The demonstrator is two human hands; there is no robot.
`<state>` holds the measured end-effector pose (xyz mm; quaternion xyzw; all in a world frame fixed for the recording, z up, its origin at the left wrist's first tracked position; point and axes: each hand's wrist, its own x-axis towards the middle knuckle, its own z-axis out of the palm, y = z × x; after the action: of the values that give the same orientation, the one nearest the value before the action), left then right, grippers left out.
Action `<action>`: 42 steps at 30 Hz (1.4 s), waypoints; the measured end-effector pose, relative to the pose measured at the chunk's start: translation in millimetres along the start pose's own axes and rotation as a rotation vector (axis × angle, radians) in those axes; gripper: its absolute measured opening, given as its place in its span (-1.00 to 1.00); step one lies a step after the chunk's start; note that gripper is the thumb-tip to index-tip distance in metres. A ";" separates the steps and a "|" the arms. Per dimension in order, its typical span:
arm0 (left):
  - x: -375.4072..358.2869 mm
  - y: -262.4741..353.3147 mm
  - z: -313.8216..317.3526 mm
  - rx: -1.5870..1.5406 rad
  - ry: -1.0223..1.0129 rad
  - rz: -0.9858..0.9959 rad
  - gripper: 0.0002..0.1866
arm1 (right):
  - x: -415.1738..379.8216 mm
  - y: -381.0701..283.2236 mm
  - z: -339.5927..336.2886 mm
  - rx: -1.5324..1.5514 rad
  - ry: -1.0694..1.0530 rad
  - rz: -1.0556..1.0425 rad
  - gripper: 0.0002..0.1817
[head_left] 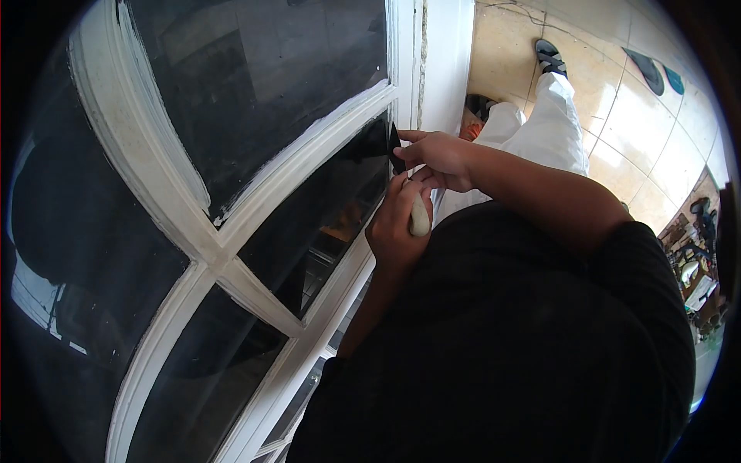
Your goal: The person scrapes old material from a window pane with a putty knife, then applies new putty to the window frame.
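My left hand is wrapped around the pale rounded handle of a tool. A dark, flat blade points up beside the window frame; whether it joins that handle is hidden by my fingers. My right hand is just above my left, its thumb and fingers pressed on the blade. Both hands are close to the right end of a narrow dark glass pane. White paint-like smears line the edges of the white frame and the larger upper pane.
A white post stands beyond my hands. My legs in white trousers and a sandal are on the tiled floor. Another pair of slippers lies at the upper right, and cluttered items are at the far right.
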<state>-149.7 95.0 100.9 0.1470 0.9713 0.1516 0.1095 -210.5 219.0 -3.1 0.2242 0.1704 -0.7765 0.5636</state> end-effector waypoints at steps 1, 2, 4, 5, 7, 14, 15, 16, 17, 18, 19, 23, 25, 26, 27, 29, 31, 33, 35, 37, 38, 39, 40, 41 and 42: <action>0.8 -0.5 -0.1 0.005 0.004 0.006 -0.71 | -1.0 -1.2 1.9 -0.008 0.018 -0.010 -0.28; 1.9 -1.4 -0.2 0.003 0.006 0.006 -0.71 | -1.4 -2.8 3.4 -0.017 0.038 -0.021 -0.27; 2.6 -2.8 -1.1 -0.036 0.032 -0.012 -0.72 | 0.4 -5.2 4.8 -0.041 0.040 -0.035 -0.27; 3.5 -2.9 -1.4 -0.037 0.032 -0.015 -0.72 | 0.7 -5.6 5.9 -0.064 0.039 -0.050 -0.27; 8.8 -2.8 -1.7 -0.082 0.061 -0.011 -0.74 | -11.9 -14.3 10.8 -0.120 0.035 -0.020 -0.28; 16.0 3.2 -4.3 -0.097 0.073 -0.054 -0.78 | -5.5 -8.9 8.4 -0.114 0.007 -0.031 -0.34; 17.6 2.6 -3.6 -0.097 0.079 -0.051 -0.78 | -2.9 -8.6 8.5 -0.117 0.006 -0.030 -0.34; 18.3 2.3 -3.6 -0.097 0.083 -0.049 -0.79 | -0.5 -8.4 9.4 -0.079 0.014 -0.025 -0.35; 18.2 2.9 -4.6 -0.096 0.081 -0.050 -0.79 | 1.0 -7.7 10.5 -0.038 0.022 -0.020 -0.36; 19.5 3.6 -5.2 -0.092 0.090 -0.040 -0.79 | -0.6 -8.5 12.4 -0.036 0.022 -0.021 -0.36; 21.5 3.9 -5.0 -0.089 0.101 -0.028 -0.80 | -3.7 -10.2 14.8 -0.031 0.023 -0.022 -0.36; 22.7 3.0 -5.4 -0.103 0.101 -0.055 -0.82 | 0.4 -13.0 17.8 -0.023 0.086 -0.003 -0.38; 24.9 2.8 -2.5 -0.119 0.116 -0.040 -0.82 | 1.6 -8.5 15.6 -0.025 0.048 -0.022 -0.38; 27.2 3.1 -2.6 -0.120 0.118 -0.034 -0.82 | 2.1 -8.8 13.4 -0.028 0.013 -0.042 -0.38; 26.8 4.9 -5.2 -0.119 0.131 -0.047 -0.83 | 1.5 -10.0 14.0 -0.026 0.014 -0.042 -0.38; 24.8 5.4 -5.6 -0.115 0.144 -0.067 -0.83 | 0.6 -11.8 17.4 -0.014 0.062 -0.033 -0.39; 26.3 3.5 -2.7 -0.107 0.108 -0.060 -0.83 | 1.6 -9.0 16.2 -0.024 0.057 -0.029 -0.39; 27.8 6.4 -4.8 -0.092 0.122 -0.051 -0.82 | 1.9 -12.3 12.4 -0.036 0.063 -0.039 -0.39; 26.6 6.5 -4.9 -0.071 0.129 -0.057 -0.82 | 2.0 -10.3 13.5 -0.024 0.028 -0.032 -0.38; 27.2 2.4 -2.0 -0.092 0.102 -0.066 -0.82 | 2.1 -10.5 14.5 -0.039 0.052 -0.021 -0.38; 25.7 3.5 -3.2 -0.090 0.101 -0.064 -0.82 | 2.1 -11.9 14.5 -0.053 0.081 -0.019 -0.37; 25.7 5.2 -3.0 -0.076 0.124 -0.053 -0.82 | 2.3 -14.2 13.3 -0.056 0.084 -0.027 -0.37; 25.8 6.2 -2.3 -0.062 0.145 -0.046 -0.82 | 2.5 -14.4 12.4 -0.055 0.068 -0.028 -0.37; 26.7 5.6 -1.5 -0.062 0.144 -0.049 -0.82 | 2.3 -12.2 12.7 -0.051 0.048 -0.021 -0.37; 28.4 4.0 -1.2 -0.073 0.128 -0.053 -0.82 | 0.4 -11.7 14.6 -0.052 0.046 -0.016 -0.37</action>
<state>-175.5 107.4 98.5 0.1072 0.9736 0.1933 0.0563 -224.0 214.7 9.1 0.2257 0.2052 -0.7710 0.5590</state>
